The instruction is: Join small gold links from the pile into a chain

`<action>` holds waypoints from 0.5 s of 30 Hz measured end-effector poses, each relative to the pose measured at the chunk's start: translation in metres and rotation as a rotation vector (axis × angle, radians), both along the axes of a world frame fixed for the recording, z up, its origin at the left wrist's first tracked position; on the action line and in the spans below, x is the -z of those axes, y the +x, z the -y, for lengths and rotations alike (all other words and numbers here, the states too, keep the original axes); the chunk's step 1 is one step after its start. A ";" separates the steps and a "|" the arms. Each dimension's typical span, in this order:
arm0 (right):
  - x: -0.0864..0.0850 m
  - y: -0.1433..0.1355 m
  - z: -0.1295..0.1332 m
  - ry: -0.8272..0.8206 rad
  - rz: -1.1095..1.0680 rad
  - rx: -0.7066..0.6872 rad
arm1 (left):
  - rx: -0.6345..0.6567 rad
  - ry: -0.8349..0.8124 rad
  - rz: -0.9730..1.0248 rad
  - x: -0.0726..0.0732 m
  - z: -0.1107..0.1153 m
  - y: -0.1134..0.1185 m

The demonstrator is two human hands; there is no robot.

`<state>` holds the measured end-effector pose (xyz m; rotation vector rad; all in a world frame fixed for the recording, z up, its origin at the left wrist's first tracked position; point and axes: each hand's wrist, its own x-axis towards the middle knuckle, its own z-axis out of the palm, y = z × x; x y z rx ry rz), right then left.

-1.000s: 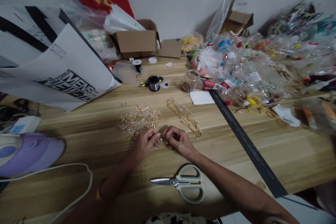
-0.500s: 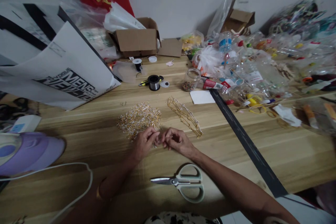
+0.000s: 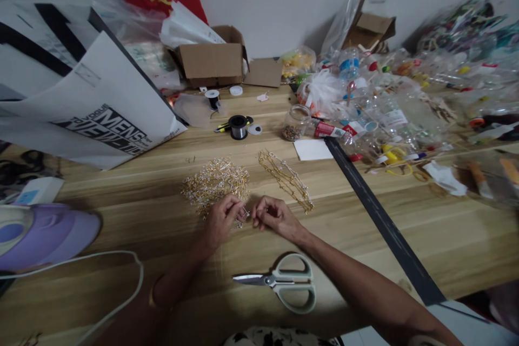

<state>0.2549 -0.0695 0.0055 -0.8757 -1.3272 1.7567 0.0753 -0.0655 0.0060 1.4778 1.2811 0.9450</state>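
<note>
Parting below centre frame, apparently pausing joint handling, the left hand point(image 3: 221, 220) pinched a beaded strand point(image 3: 243, 218) and the right hand point(image 3: 278, 217) curled, its hold unclear.

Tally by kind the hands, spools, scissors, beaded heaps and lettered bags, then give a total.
Hands, left hand and right hand: 2
Spools, front spool and rear spool: 2
Scissors: 1
Beaded heap: 1
Lettered bag: 1
Total: 7
</note>
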 end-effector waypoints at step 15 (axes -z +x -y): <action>0.000 0.002 -0.002 0.020 0.025 0.003 | -0.041 0.083 -0.062 -0.001 0.001 -0.002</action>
